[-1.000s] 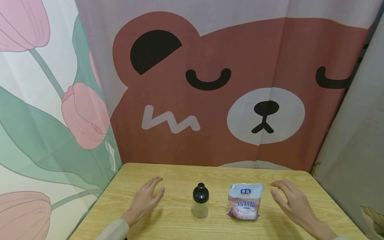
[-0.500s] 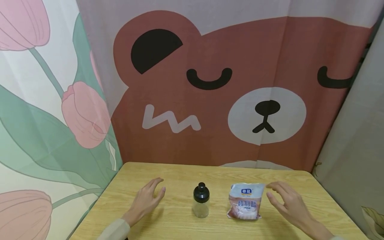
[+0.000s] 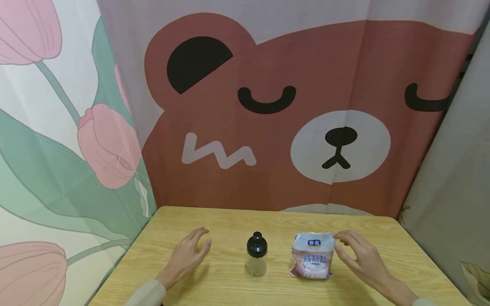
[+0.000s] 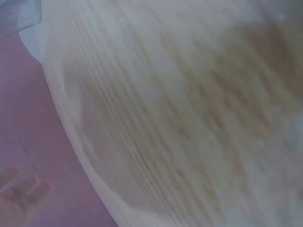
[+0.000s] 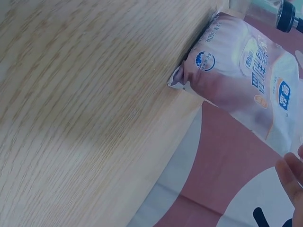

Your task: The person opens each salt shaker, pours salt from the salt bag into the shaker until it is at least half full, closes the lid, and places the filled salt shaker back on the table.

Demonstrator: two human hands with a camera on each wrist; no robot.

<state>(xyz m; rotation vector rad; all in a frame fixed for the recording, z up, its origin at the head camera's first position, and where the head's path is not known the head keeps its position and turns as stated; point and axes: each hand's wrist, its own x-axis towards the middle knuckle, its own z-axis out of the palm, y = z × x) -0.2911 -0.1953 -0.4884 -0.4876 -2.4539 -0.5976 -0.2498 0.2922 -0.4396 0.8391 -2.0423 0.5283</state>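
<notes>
Edging leftward over the past second, the person's right hand (image 3: pixel 361 257) now has its fingertips at the upper right corner of the printed refined-salt packet (image 3: pixel 313 257), where earlier a clear gap lay between them. Its thumb and index finger are spread apart, the fingers gently bent rather than clenched; whether they already touch the film cannot be told. The left hand (image 3: pixel 185 255) stays as it was, over the left part of the wood-grain table (image 3: pixel 222 276), fingers loosely extended, thumb held away, holding nothing. The packet also keeps its place, standing on the right half of the tabletop, between the right hand and the small clear bottle (image 3: pixel 256 266).

That packet, white above and pinkish below with blue Chinese lettering, bulges in its lower part and looks slimmer toward the top edge; the printed film hides what is inside. The right wrist view shows a "500" marking near its base. The bottle stands upright near the middle, unmoved and well apart from both hands, its black knobbed cap (image 3: pixel 257 246) on. Table colour shows through its transparent wall. Behind the table hangs a bear-print cloth (image 3: pixel 210 182), unchanged.
</notes>
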